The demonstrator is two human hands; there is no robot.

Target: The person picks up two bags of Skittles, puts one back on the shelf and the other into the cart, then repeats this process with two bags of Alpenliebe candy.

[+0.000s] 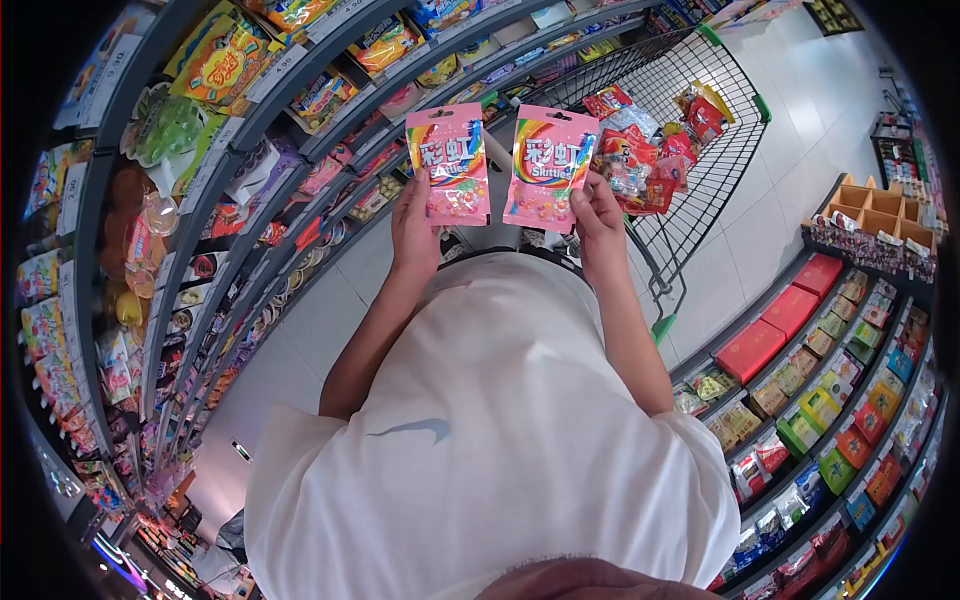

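Note:
Two pink Skittles bags with rainbow prints are held upright side by side, fronts facing the camera, with a narrow gap between them. My left hand [414, 222] grips the left pink bag [449, 165] at its lower left edge, thumb on the front. The right pink bag [550, 168] is pinched at its lower right edge by my right hand [598, 212], thumb also on the front. Behind the right bag stands a wire shopping cart [715, 165] holding several red snack packages [630, 160].
Tall shelves [225, 130] of candy bags curve along the left side. Lower shelves at the right carry red boxes [790, 310] and small packets [820, 405]. A wooden compartment display [868, 212] stands at the far right. Tiled floor [735, 265] shows beside the cart.

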